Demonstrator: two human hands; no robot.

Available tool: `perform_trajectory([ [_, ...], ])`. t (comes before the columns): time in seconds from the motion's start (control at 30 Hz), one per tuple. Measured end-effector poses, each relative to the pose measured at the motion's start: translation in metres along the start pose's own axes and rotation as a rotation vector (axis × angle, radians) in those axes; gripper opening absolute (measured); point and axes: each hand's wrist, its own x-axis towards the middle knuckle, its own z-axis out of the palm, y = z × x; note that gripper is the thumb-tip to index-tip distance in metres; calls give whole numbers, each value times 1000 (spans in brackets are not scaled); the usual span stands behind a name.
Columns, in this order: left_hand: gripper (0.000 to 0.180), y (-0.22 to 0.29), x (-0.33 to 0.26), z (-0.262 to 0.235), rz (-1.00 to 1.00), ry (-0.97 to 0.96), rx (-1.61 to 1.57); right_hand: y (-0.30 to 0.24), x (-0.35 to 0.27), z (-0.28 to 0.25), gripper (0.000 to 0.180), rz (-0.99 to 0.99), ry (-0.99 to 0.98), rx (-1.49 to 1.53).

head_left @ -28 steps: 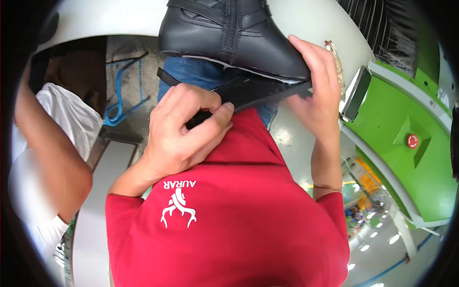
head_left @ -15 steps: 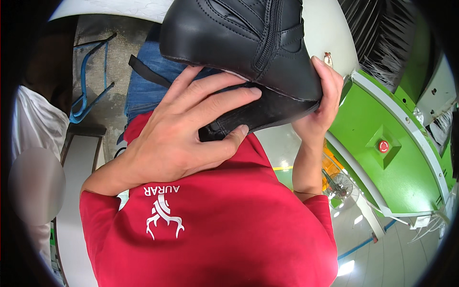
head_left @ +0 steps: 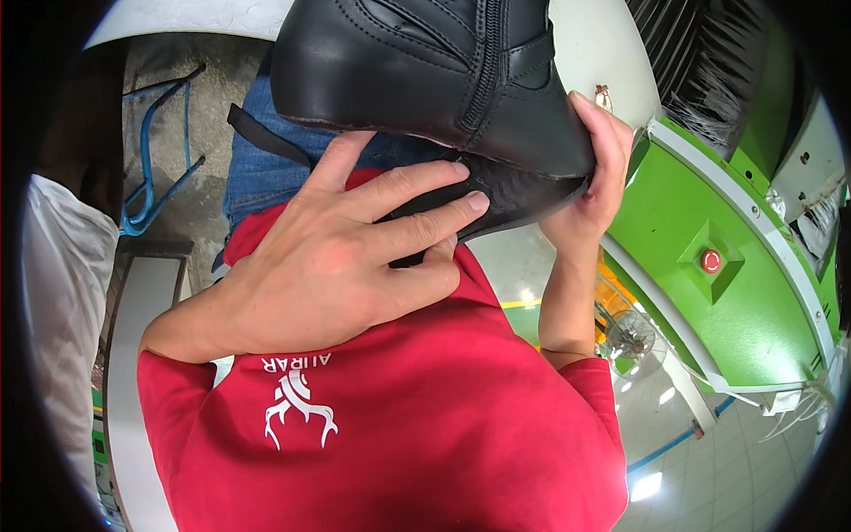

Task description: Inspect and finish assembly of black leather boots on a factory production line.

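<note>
Left hand (head_left: pixel 328 270): index fingertip has slid nearer the thumb, gripping the black sole (head_left: pixel 525 193) | right hand (head_left: pixel 601 173): clamping the right end of the black boot (head_left: pixel 390 84), above the lap (head_left: pixel 259 173) | gap showing from here; seems only partly seated

Up on this person's head sits the left lens of a side-by-side pair, aimed steeply down past the chest. The red shirt (head_left: pixel 425 426) is near enough to fill the lower middle. Close by as well, the hands take up the centre, the left hand (head_left: pixel 310 266) larger than the right hand (head_left: pixel 603 173), and the black boot (head_left: pixel 381 89) runs off the top edge. It's a fisheye, so the room wraps in wide: white cloth (head_left: pixel 66 266) at the left rim, a green machine (head_left: pixel 745 310) bending round the right, floor (head_left: pixel 727 465) farther off below.
</note>
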Motion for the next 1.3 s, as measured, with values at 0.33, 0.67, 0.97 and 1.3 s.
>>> perform_trajectory([
  [0.33, 44, 15, 44, -62, -21, 9, 365, -1, 14, 4, 83, 90, 7, 216],
  [0.67, 50, 26, 82, -27, 87, 133, 590, 11, -3, 21, 61, -86, 503, 188],
  [0.97, 39, 7, 79, -19, 220, 149, 712, -8, 5, 25, 24, -226, 666, -30],
  [1.3, 34, -2, 88, -13, 308, 88, 692, 7, 10, 27, 17, -226, 624, 139],
])
